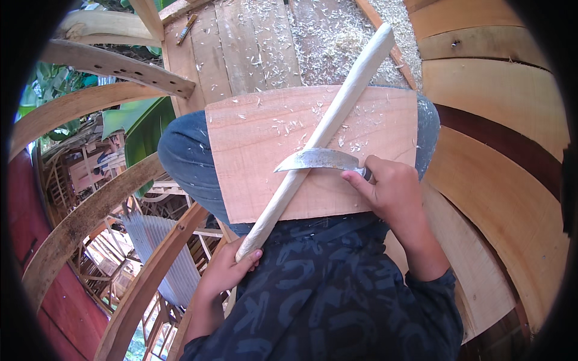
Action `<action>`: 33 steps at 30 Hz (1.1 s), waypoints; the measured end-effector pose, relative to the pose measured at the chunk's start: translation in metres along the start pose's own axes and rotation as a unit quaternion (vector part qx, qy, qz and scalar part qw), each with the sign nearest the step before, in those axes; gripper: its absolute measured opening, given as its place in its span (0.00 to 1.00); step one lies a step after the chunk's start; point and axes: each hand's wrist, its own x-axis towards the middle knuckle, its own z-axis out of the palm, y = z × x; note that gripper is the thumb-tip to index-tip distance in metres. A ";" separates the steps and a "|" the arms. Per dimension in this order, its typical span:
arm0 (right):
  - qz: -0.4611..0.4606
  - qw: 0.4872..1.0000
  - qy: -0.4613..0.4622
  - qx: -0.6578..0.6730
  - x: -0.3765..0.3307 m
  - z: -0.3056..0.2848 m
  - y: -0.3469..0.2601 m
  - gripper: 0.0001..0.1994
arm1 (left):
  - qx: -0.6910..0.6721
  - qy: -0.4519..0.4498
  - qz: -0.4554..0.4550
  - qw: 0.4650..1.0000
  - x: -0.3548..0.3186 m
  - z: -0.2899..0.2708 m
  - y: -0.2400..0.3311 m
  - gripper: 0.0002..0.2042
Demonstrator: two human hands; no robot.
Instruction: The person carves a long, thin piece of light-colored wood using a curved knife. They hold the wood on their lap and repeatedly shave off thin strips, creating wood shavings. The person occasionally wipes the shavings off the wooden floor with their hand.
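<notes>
A long pale wooden stick (337, 114) lies slanted across a flat wooden board (259, 150) that rests on my lap. My left hand (226, 271) grips the stick's near end at the lower left. My right hand (391, 189) holds the handle of a curved metal knife (316, 159), whose blade lies across the stick near its middle, tip pointing left. Fine wood shavings are scattered over the board around the blade.
Ahead is a plank floor (253, 42) covered with wood shavings. Curved wooden ribs (114, 66) arch on the left, with open framework and green leaves beyond. Curved wooden planking (506, 180) rises on the right. A small tool (186, 28) lies on the planks at far left.
</notes>
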 end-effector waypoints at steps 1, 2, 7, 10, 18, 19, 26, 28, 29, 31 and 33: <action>-0.012 1.000 -0.008 -0.013 -0.002 0.002 0.000 0.28 | 0.013 0.009 -0.004 1.000 -0.001 0.002 0.002 0.14; -0.017 0.999 -0.003 -0.029 -0.002 0.002 0.000 0.28 | 0.011 0.018 0.012 1.000 -0.002 0.005 0.004 0.14; -0.047 0.996 0.039 -0.072 0.005 0.000 0.002 0.28 | 0.061 0.077 0.059 0.993 -0.005 0.017 0.018 0.14; -0.073 0.991 0.045 -0.103 0.010 0.001 0.011 0.28 | 0.067 0.102 0.088 0.989 -0.007 0.022 0.019 0.14; 0.123 0.973 0.179 -0.084 0.050 -0.019 0.064 0.31 | 0.046 0.077 0.079 0.993 -0.007 0.022 0.004 0.16; 0.170 0.970 0.157 -0.070 0.049 -0.032 0.072 0.31 | 0.043 0.074 0.082 0.993 -0.005 0.021 0.001 0.17; -0.019 0.996 0.035 -0.082 0.007 -0.003 0.018 0.28 | 0.017 0.009 0.007 1.000 0.002 0.015 0.012 0.20; -0.052 0.994 0.040 -0.089 0.007 0.008 0.012 0.29 | 0.008 0.008 -0.001 1.000 -0.001 0.014 0.013 0.21; -0.055 0.993 0.045 -0.093 0.012 0.009 0.011 0.29 | 0.006 0.007 -0.004 1.000 -0.001 0.013 0.015 0.21; -0.066 0.990 0.063 -0.104 0.018 0.009 0.014 0.30 | 0.001 0.005 -0.006 1.000 -0.002 0.013 0.022 0.20; -0.076 0.987 0.077 -0.119 0.023 0.007 0.017 0.30 | 0.007 0.017 -0.002 1.000 -0.004 0.015 0.023 0.20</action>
